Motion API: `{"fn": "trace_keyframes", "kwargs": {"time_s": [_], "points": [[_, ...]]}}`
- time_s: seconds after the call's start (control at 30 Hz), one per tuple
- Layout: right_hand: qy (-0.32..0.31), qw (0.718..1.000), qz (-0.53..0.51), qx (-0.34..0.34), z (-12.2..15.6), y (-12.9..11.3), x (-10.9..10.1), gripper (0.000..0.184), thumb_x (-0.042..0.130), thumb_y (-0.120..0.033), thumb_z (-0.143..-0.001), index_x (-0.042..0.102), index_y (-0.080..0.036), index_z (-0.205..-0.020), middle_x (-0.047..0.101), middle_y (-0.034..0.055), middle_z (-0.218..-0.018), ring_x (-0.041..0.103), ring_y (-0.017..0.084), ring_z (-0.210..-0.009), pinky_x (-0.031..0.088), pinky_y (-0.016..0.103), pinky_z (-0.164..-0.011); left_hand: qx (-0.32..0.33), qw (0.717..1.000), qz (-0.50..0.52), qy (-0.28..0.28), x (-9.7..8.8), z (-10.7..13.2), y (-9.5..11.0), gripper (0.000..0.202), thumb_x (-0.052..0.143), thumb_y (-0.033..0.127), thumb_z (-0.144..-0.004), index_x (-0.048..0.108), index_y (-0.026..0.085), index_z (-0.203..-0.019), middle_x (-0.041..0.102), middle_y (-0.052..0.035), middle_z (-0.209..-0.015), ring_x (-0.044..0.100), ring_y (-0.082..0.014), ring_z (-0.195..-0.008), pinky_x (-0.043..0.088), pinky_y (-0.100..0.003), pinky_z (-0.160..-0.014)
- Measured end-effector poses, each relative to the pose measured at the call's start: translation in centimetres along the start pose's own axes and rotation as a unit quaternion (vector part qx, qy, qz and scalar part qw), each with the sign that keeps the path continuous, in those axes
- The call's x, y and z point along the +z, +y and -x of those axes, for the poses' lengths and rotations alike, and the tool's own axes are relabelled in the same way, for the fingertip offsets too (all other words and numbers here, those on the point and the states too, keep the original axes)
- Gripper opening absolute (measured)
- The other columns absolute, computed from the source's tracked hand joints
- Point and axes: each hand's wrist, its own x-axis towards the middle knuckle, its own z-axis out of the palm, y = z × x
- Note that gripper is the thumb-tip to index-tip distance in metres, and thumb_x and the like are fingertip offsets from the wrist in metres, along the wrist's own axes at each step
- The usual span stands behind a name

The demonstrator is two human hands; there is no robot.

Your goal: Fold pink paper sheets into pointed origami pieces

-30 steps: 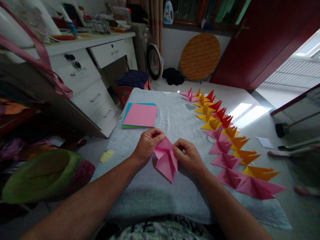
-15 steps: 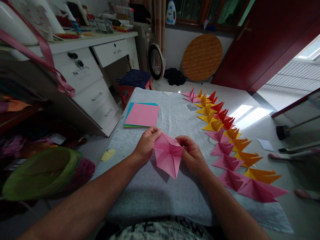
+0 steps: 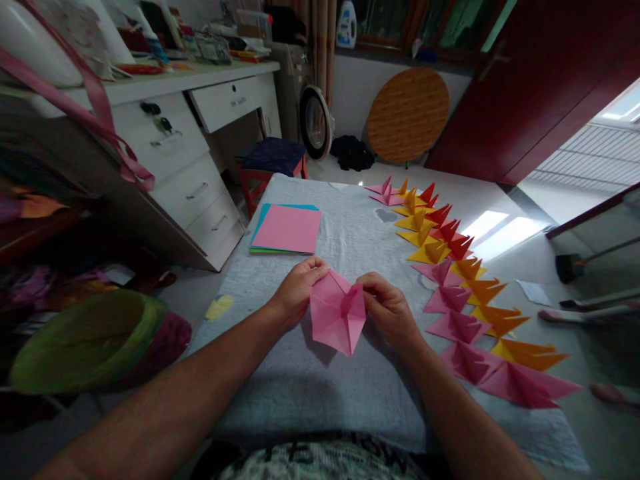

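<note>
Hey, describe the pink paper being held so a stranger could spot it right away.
Start at the big pale cloth. Near its middle, the left hand and right hand hold the creased pink paper between them. Unlike the flat stack beyond it and the folded pieces along the right, it alone is held.

Your cloth-covered table (image 3: 285, 393) is carrying a stack of paper squares (image 3: 287, 229), and folded paper birds (image 3: 430, 252) are lining its right side.
</note>
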Motion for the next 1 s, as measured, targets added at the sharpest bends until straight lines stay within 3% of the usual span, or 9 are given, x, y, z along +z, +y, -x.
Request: {"fn": "trace_keyframes", "kwargs": {"time_s": [0.17, 0.23, 0.33, 0.43, 0.53, 0.6, 0.67, 0.77, 1.0], "points": [[0.002, 0.999, -0.038, 0.033, 0.0, 0.3, 0.0, 0.008, 0.067, -0.029, -0.084, 0.069, -0.024, -0.079, 0.059, -0.0004, -0.077, 0.052, 0.013, -0.067, 0.043, 0.025, -0.058, -0.004, 0.999, 0.045, -0.011, -0.1, 0.0, -0.1, 0.033, 0.081, 0.031, -0.067, 0.052, 0.017, -0.073, 0.050, 0.0068, -0.061, 0.044, -0.0051, -0.049, 0.034, -0.016, -0.048], [0.011, 0.998, -0.058, 0.036, 0.0, 0.4, 0.0, 0.008, 0.068, -0.030, -0.083, 0.070, -0.024, -0.079, 0.060, -0.0004, -0.076, 0.052, 0.013, -0.066, 0.043, 0.024, -0.057, -0.007, 0.996, 0.081, -0.032, -0.1, 0.1, 0.1, 0.034, 0.080, 0.037, -0.072, 0.054, 0.017, -0.078, 0.052, 0.0056, -0.063, 0.048, -0.0067, -0.050, 0.037, -0.017, -0.049], [0.044, 0.995, -0.086, 0.029, -0.2, 0.3, -0.2, 0.006, 0.069, -0.030, -0.083, 0.071, -0.025, -0.080, 0.060, -0.0015, -0.072, 0.052, 0.012, -0.063, 0.043, 0.024, -0.056, -0.025, 0.985, 0.139, -0.101, -0.2, 0.7, 0.6, 0.047, 0.073, 0.056, -0.078, 0.056, 0.019, -0.103, 0.065, -0.0012, -0.080, 0.063, -0.0157, -0.066, 0.049, -0.026, -0.062], [0.085, 0.991, -0.099, 0.013, -0.3, 0.3, -0.4, 0.006, 0.069, -0.029, -0.084, 0.072, -0.025, -0.082, 0.059, -0.0028, -0.068, 0.051, 0.011, -0.061, 0.043, 0.023, -0.056, -0.012, 0.971, 0.162, -0.174, -0.4, 1.4, 1.0, 0.075, 0.073, 0.064, -0.076, 0.043, 0.025, -0.133, 0.068, -0.0076, -0.106, 0.068, -0.0244, -0.091, 0.053, -0.037, -0.080], [0.123, 0.988, -0.096, -0.004, -0.2, 0.4, -0.6, 0.005, 0.068, -0.027, -0.085, 0.072, -0.025, -0.085, 0.061, -0.0029, -0.070, 0.052, 0.011, -0.062, 0.044, 0.023, -0.057, 0.038, 0.967, 0.106, -0.229, -0.5, 1.9, 0.7, 0.107, 0.089, 0.046, -0.065, 0.022, 0.037, -0.148, 0.061, -0.0086, -0.129, 0.065, -0.0262, -0.108, 0.051, -0.038, -0.091], [0.146, 0.985, -0.085, -0.019, -0.1, 0.4, -0.7, 0.005, 0.068, -0.026, -0.085, 0.072, -0.025, -0.086, 0.062, -0.0022, -0.075, 0.054, 0.011, -0.065, 0.045, 0.023, -0.059, 0.083, 0.967, 0.040, -0.236, -0.4, 1.9, 0.2, 0.118, 0.093, 0.030, -0.060, 0.016, 0.043, -0.148, 0.054, -0.0080, -0.139, 0.062, -0.0261, -0.115, 0.050, -0.038, -0.094], [0.160, 0.984, -0.071, -0.033, -0.1, 0.4, -0.6, 0.005, 0.068, -0.024, -0.085, 0.073, -0.025, -0.086, 0.063, -0.0013, -0.080, 0.055, 0.012, -0.067, 0.046, 0.023, -0.059, 0.126, 0.968, -0.021, -0.215, -0.2, 1.9, -0.4, 0.112, 0.092, 0.020, -0.060, 0.023, 0.044, -0.145, 0.052, -0.0066, -0.139, 0.061, -0.0240, -0.115, 0.050, -0.035, -0.094], [0.158, 0.985, -0.054, -0.052, 0.0, 0.2, -0.4, 0.008, 0.066, -0.023, -0.087, 0.073, -0.026, -0.085, 0.063, -0.0006, -0.082, 0.057, 0.012, -0.069, 0.048, 0.023, -0.058, 0.171, 0.968, -0.069, -0.169, 0.3, 1.7, -1.1, 0.087, 0.090, 0.015, -0.062, 0.042, 0.036, -0.131, 0.059, -0.0027, -0.126, 0.064, -0.0174, -0.101, 0.051, -0.026, -0.084], [0.146, 0.984, 0.001, -0.098, 0.2, -0.1, 0.1, 0.015, 0.063, -0.017, -0.088, 0.075, -0.027, -0.089, 0.066, 0.0017, -0.092, 0.062, 0.012, -0.073, 0.051, 0.022, -0.055, 0.192, 0.965, -0.130, -0.123, 0.5, 1.5, -1.0, 0.034, 0.083, 0.023, -0.073, 0.059, 0.019, -0.098, 0.064, 0.0023, -0.087, 0.058, -0.0111, -0.076, 0.046, -0.023, -0.075]]}}
